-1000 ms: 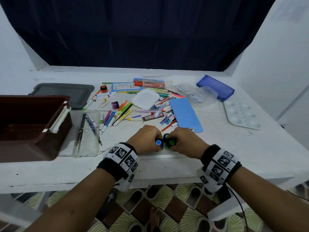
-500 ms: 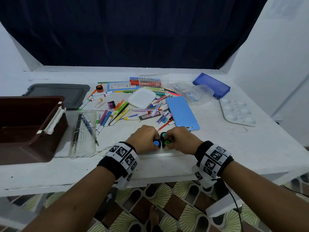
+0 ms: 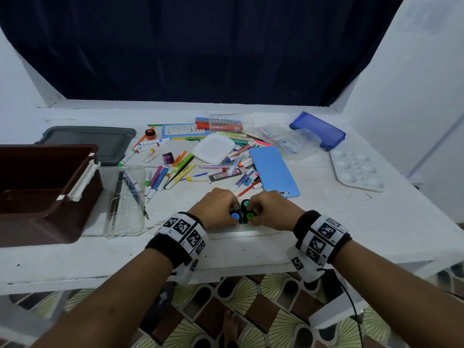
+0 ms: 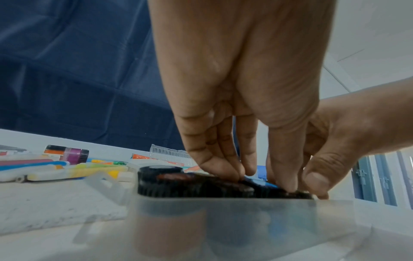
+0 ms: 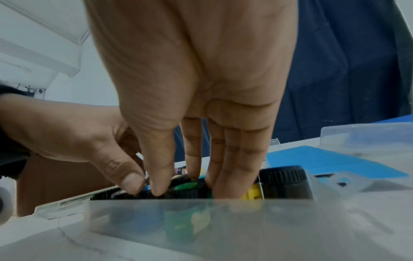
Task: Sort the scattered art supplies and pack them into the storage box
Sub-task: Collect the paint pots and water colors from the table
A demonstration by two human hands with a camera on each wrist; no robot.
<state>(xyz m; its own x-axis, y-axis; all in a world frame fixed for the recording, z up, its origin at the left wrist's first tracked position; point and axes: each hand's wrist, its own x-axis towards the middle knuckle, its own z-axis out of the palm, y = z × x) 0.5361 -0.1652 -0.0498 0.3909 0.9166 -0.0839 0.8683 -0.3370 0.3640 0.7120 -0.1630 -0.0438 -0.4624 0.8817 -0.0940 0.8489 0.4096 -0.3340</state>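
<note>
Several small paint jars with black caps stand in a shallow clear plastic case [image 3: 241, 233] near the table's front edge. My left hand [image 3: 233, 212] pinches the blue-topped jar [image 3: 236, 216] between thumb and fingertips. My right hand [image 3: 251, 212] pinches the green-topped jar [image 3: 250, 216] right beside it. A teal-topped jar [image 3: 245, 204] stands just behind them. In the right wrist view a yellow jar [image 5: 253, 193] and a dark jar [image 5: 283, 178] also stand in the case [image 5: 201, 220]. The brown storage box [image 3: 82, 187] stands open at the left.
A heap of markers [image 3: 170, 172], a white square lid [image 3: 214, 148] and a blue card [image 3: 273, 172] lie behind my hands. A clear pen case [image 3: 125, 202] lies beside the box, its grey lid [image 3: 88, 139] behind. A blue pouch [image 3: 317, 129] and a white palette [image 3: 356, 169] are at the right.
Both hands have stayed on the jars at the same spot. Only the head view has shifted slightly.
</note>
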